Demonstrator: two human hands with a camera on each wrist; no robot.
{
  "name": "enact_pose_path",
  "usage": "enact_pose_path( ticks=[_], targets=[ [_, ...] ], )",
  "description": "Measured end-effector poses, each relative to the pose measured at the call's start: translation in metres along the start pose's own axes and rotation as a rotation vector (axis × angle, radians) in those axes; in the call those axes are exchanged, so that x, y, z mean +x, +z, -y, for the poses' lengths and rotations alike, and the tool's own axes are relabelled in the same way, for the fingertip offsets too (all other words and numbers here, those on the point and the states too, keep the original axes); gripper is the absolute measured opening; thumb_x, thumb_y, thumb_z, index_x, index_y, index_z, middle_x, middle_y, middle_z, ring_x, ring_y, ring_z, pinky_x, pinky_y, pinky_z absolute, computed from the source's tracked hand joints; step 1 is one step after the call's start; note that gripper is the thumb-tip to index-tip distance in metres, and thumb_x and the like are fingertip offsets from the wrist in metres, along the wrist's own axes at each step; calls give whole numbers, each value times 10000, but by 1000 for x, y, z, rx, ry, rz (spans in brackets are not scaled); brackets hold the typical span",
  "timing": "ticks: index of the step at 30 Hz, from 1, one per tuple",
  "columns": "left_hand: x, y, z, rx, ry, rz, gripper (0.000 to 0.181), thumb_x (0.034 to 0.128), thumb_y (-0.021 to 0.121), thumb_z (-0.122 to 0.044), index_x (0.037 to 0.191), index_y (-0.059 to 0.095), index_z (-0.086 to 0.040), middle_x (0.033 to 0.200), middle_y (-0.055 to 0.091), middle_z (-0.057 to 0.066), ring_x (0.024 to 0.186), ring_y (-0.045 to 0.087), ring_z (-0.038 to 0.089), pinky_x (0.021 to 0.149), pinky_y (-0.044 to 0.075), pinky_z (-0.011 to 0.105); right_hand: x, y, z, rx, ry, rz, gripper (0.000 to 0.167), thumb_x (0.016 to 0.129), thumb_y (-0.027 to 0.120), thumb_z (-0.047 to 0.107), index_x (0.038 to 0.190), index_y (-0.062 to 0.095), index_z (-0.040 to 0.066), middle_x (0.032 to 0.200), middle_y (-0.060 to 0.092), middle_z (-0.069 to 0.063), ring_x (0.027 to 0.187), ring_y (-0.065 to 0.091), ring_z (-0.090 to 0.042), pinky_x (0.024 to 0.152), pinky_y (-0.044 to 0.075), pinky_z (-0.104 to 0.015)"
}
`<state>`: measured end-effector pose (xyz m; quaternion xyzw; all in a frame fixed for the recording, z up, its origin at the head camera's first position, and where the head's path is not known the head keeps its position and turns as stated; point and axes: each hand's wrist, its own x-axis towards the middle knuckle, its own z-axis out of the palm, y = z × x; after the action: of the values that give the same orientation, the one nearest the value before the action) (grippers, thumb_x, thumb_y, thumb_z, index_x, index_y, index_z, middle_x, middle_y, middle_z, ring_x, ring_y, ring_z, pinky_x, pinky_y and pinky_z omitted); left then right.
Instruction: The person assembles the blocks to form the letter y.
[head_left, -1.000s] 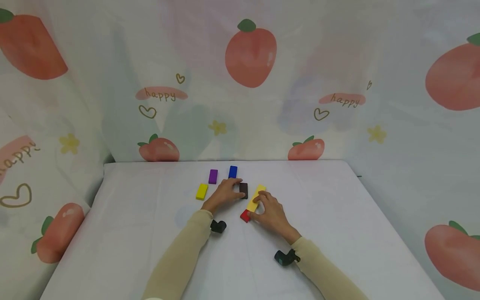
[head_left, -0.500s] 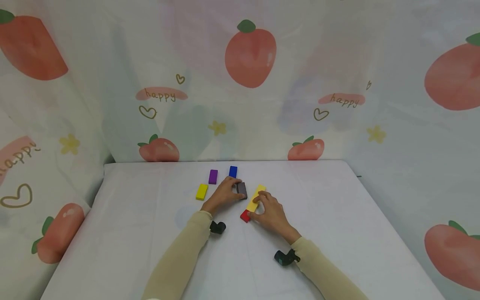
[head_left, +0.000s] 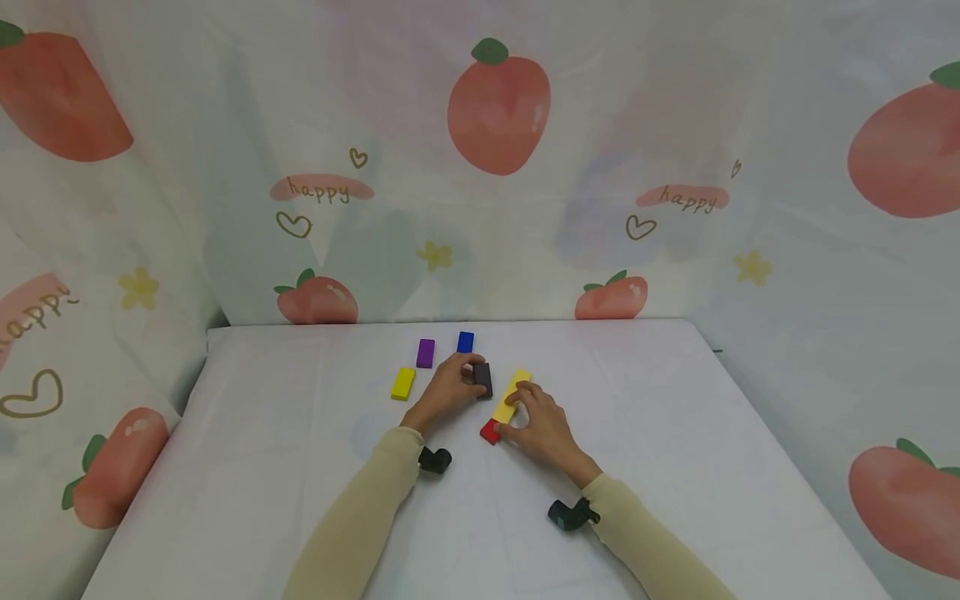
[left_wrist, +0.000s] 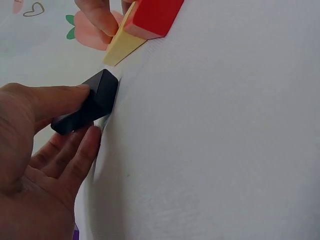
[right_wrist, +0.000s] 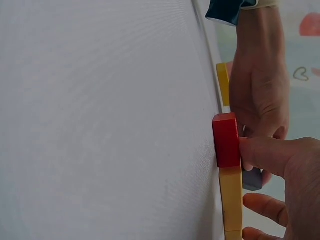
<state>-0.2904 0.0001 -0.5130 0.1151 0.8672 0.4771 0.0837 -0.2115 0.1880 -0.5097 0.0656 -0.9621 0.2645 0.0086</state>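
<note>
My left hand (head_left: 447, 387) pinches a black block (head_left: 483, 381) between thumb and fingers. In the left wrist view that block is tilted; I cannot tell whether it touches the table. My right hand (head_left: 545, 427) rests its thumb on a small red block (head_left: 489, 431) and its fingertips on the pale yellow part (right_wrist: 231, 200) of the same row. Red sits against the near end of the yellow, and a seam in the right wrist view crosses the yellow. The black block is left of this row, apart from it.
Beyond my left hand lies a blue block (head_left: 466, 342), partly hidden by it. A purple block (head_left: 426, 353) and a bright yellow block (head_left: 403, 384) lie to its left. The white table (head_left: 637, 417) meets a fruit-printed cloth (head_left: 525, 250) at the back.
The black block has shifted slightly left and turned in my left hand, whose fingers have closed in on it. My right hand and the red and pale yellow row have stayed put.
</note>
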Motion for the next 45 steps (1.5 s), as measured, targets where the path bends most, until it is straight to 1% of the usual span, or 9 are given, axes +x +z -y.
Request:
enact_pose_path(
  ticks=[7, 17, 22, 27, 32, 36, 41, 45],
  targets=[
    [-3, 0, 1, -38, -10, -38, 452, 870, 740, -125, 1295, 602, -192, 1314, 572, 63, 1125, 601, 247, 992, 512, 416, 1, 2, -1, -8, 6, -6, 450, 797, 784, 368, 1151, 624, 140, 1487, 449, -106, 1372, 421, -383, 1086, 330, -633],
    [-7, 0, 2, -67, -8, -56, 423, 875, 727, -102, 1273, 619, -197, 1305, 571, 57, 1098, 622, 237, 965, 531, 390, 0, 1, 0, -4, 7, -7, 454, 800, 781, 371, 1156, 624, 137, 1491, 447, -105, 1379, 417, -380, 1090, 323, -637],
    [-11, -2, 0, -94, -13, -73, 421, 885, 715, -100, 1281, 613, -201, 1300, 565, 58, 1093, 627, 247, 944, 544, 382, 0, 1, 0, -5, 13, 3, 464, 798, 782, 370, 1164, 622, 134, 1494, 443, -103, 1383, 411, -381, 1094, 321, -635],
    [-16, -5, -2, -103, -8, -97, 417, 892, 712, -118, 1289, 613, -202, 1301, 564, 52, 1084, 634, 237, 927, 551, 368, 1, 1, 0, -3, 28, 10, 474, 802, 778, 387, 1170, 614, 137, 1505, 432, -92, 1398, 395, -374, 1107, 310, -630],
    [-19, -9, -3, -106, 4, -125, 422, 884, 723, -121, 1285, 620, -197, 1296, 570, 46, 1073, 638, 233, 909, 558, 368, 1, 2, 0, -5, 22, 3, 454, 800, 782, 359, 1159, 616, 136, 1499, 435, -109, 1385, 403, -390, 1097, 313, -639],
    [-21, -12, -4, -121, 1, -141, 421, 881, 728, -123, 1283, 625, -196, 1299, 574, 49, 1078, 639, 241, 890, 565, 364, 1, 2, -1, -3, 17, -2, 451, 800, 783, 358, 1155, 616, 137, 1497, 438, -111, 1380, 407, -387, 1094, 316, -638],
    [-27, -14, -5, -149, -8, -152, 421, 876, 730, -117, 1276, 630, -199, 1307, 574, 57, 1086, 638, 255, 872, 572, 371, 0, 1, 0, 10, 13, 5, 454, 808, 774, 372, 1161, 610, 138, 1502, 433, -104, 1392, 397, -378, 1104, 311, -624],
    [-33, -15, -6, -161, -1, -151, 418, 877, 727, -110, 1273, 630, -202, 1301, 575, 62, 1087, 638, 257, 868, 575, 368, 0, 1, 0, 15, 7, 4, 458, 806, 775, 377, 1160, 612, 137, 1499, 433, -108, 1390, 396, -381, 1099, 313, -625]
  ],
)
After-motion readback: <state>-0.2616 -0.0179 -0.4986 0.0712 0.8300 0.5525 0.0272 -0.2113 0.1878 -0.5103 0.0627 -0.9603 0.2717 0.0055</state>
